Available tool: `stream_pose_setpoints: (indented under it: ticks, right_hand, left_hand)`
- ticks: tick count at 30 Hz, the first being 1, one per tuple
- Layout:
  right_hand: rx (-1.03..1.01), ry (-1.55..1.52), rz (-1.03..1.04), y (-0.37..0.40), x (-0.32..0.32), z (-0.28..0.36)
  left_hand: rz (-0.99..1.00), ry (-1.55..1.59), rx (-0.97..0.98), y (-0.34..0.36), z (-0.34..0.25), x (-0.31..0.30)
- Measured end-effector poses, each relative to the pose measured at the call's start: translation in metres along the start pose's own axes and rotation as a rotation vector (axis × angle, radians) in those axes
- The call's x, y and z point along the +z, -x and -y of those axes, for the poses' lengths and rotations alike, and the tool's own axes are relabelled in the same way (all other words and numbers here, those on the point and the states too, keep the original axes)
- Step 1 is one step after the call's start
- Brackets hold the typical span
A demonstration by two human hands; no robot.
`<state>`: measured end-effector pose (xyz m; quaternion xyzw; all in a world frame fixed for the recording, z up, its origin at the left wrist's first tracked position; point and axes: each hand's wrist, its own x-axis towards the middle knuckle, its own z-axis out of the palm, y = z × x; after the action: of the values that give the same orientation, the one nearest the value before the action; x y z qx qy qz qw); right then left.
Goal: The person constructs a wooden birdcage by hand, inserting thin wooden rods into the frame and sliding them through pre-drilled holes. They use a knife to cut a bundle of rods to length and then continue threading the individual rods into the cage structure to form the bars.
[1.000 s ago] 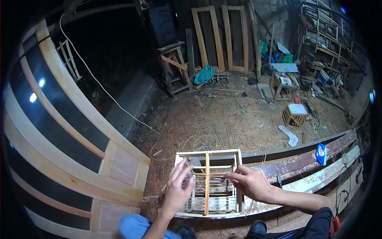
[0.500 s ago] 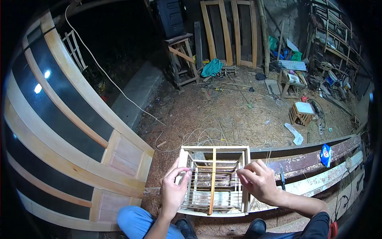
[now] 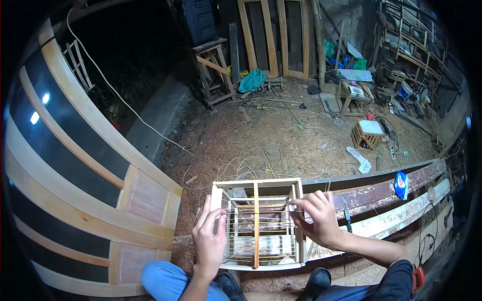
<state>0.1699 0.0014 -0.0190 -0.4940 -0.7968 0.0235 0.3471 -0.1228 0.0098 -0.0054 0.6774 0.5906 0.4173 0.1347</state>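
Note:
A cage-like wooden frame (image 3: 299, 233) stands low in front of me, with several thin rods running across it. An orange-brown wooden strip (image 3: 256, 226) runs down its middle. At the frame's left side, my left hand (image 3: 208, 238) has its thumb and index finger close together at one end of a thin stick, the other fingers against the side piece. My right hand (image 3: 321, 220) is at the right upright, fingertips pinched at the stick's other end. The stick is faint, and the right fingertips are partly hidden.
Long boards (image 3: 386, 220) lie to the right, with a knife (image 3: 346, 214) and a blue packet (image 3: 401, 185) on them. A large panelled wooden door (image 3: 150, 200) leans at left. Loose cord or cane (image 3: 246, 165) curls beyond the frame. A slatted crate (image 3: 368, 134) sits on the shavings-covered ground.
The whole view has shifted, so everything appears farther left. Both hands stay at opposite sides of the frame; the right fingers have changed slightly in pose.

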Motion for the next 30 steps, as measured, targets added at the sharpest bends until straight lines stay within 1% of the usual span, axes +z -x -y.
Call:
stream_pose_setpoints:
  ticks: [1, 3, 5, 7, 8, 9, 11, 12, 13, 15, 17, 19, 21, 24, 30]
  right_hand:
    - [-0.002, -0.003, -0.001, -0.001, -0.001, 0.001]
    - [-0.167, 0.238, 0.015, -0.004, -0.005, 0.01]
    - [-0.211, 0.483, 0.092, -0.001, -0.006, 0.018]
    - [-0.249, 0.326, 0.191, -0.006, -0.01, 0.02]
    - [-0.297, 0.274, 0.248, -0.01, -0.013, 0.023]
    - [-0.281, 0.2, 0.296, -0.01, -0.014, 0.025]
    - [-0.265, 0.069, 0.189, -0.006, -0.009, 0.019]
    - [-0.255, 0.124, 0.15, -0.004, -0.01, 0.017]
    - [-0.242, 0.179, 0.11, -0.002, -0.011, 0.014]
    - [-0.14, 0.111, 0.045, 0.002, -0.013, 0.008]
    - [-0.111, 0.115, 0.052, 0.005, -0.024, 0.004]
    - [-0.093, 0.098, 0.041, 0.012, -0.021, -0.001]
    - [-0.06, 0.032, 0.032, 0.016, -0.019, -0.002]
    - [-0.05, 0.036, 0.022, 0.018, -0.021, -0.003]
    - [-0.089, 0.017, 0.024, 0.015, -0.018, -0.003]
  left_hand:
    - [-0.002, -0.003, 0.0, -0.002, 0.0, 0.0]
    - [0.073, -0.113, 0.179, -0.004, 0.0, -0.003]
    - [0.108, -0.091, 0.182, -0.002, -0.006, -0.001]
    - [0.225, -0.138, 0.24, -0.003, -0.018, 0.0]
    - [0.271, -0.11, 0.225, -0.003, -0.021, 0.003]
    - [0.266, -0.115, 0.224, -0.003, -0.025, 0.008]
    - [0.263, 0.08, 0.142, -0.002, -0.033, 0.018]
    - [0.246, 0.162, 0.062, -0.001, -0.036, 0.023]
    - [0.242, 0.157, 0.063, 0.001, -0.04, 0.025]
    - [0.178, 0.214, -0.041, 0.007, -0.048, 0.027]
    - [0.215, 0.153, -0.06, 0.008, -0.037, 0.026]
    - [0.286, 0.018, 0.059, 0.01, -0.027, 0.028]
    - [0.27, -0.003, 0.072, 0.011, -0.03, 0.027]
    - [0.21, -0.109, 0.196, 0.014, -0.028, 0.026]
    - [0.222, -0.09, 0.152, 0.015, -0.032, 0.024]
